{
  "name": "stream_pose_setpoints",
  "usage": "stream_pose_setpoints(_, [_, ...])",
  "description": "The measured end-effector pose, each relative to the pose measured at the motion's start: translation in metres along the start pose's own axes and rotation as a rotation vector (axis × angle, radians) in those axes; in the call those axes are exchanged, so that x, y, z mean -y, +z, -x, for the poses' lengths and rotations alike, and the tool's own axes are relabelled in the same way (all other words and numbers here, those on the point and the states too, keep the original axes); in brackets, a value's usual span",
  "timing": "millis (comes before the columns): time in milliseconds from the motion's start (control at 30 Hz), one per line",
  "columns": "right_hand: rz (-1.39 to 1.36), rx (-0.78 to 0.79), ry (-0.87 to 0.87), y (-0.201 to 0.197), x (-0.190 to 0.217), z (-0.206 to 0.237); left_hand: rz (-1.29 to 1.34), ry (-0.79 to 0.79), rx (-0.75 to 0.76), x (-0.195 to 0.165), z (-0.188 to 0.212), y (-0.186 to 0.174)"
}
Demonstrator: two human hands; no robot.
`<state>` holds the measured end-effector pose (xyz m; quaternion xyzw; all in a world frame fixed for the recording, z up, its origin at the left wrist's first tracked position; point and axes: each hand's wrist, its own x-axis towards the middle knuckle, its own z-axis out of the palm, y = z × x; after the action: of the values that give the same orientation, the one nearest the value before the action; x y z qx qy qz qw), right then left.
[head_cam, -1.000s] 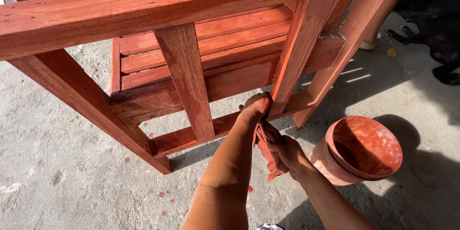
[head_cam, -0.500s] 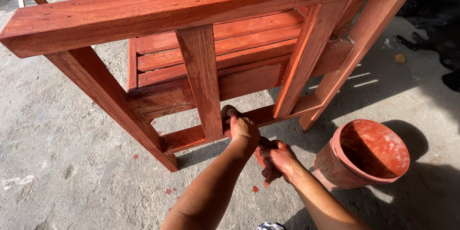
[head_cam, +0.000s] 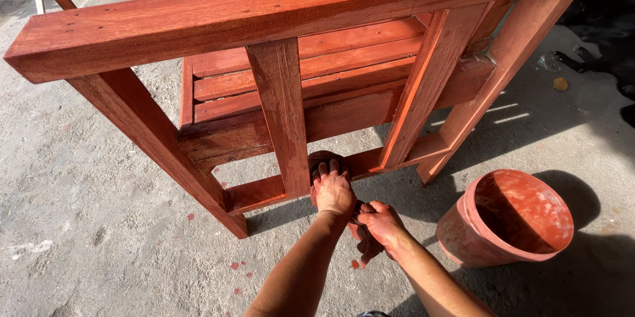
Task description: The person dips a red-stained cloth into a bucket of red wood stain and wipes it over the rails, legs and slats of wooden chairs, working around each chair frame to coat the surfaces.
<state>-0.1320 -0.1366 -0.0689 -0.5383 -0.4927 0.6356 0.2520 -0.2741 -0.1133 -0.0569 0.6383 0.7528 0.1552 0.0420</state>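
Concrete floor point(head_cam: 86, 224) on the left carries red drips. Red-stained wooden frame point(head_cam: 291, 6) runs off the top edge. Left hand point(head_cam: 334, 191) presses a stained rag point(head_cam: 325, 158), mostly hidden under its flattened fingers, against the frame's low rail. Right hand point(head_cam: 380, 221), fingers curled, grips a dark wad point(head_cam: 366, 244) hard to identify. Red-smeared bucket point(head_cam: 509, 221) stands tilted on the right, its contents unclear.

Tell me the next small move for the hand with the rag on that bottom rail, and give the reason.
Probably slide the left hand with its rag rightward along the lower rail. The rag sits pressed on the rail beside the upright slat, and the stretch toward the next slat looks unevenly stained. The right hand grips the rag's trailing end.
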Motion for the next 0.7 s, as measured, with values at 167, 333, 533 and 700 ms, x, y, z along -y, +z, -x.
stream_pose_setpoints(167, [-0.154,-0.059,0.176,-0.014,0.001,0.001,0.145,0.054,0.052,-0.016,-0.019,0.026])
stream_pose_setpoints(333, [-0.137,-0.036,0.102,-0.031,0.02,0.012,0.035,0.119,0.168,-0.033,-0.037,0.029])
stream_pose_setpoints(533, [-0.157,0.0,0.172,-0.016,0.012,0.013,0.065,0.446,0.117,-0.003,-0.021,0.012])
stream_pose_setpoints(700, [-0.107,-0.068,0.106,-0.02,0.006,0.009,-0.019,0.401,0.116,-0.002,-0.014,0.005])
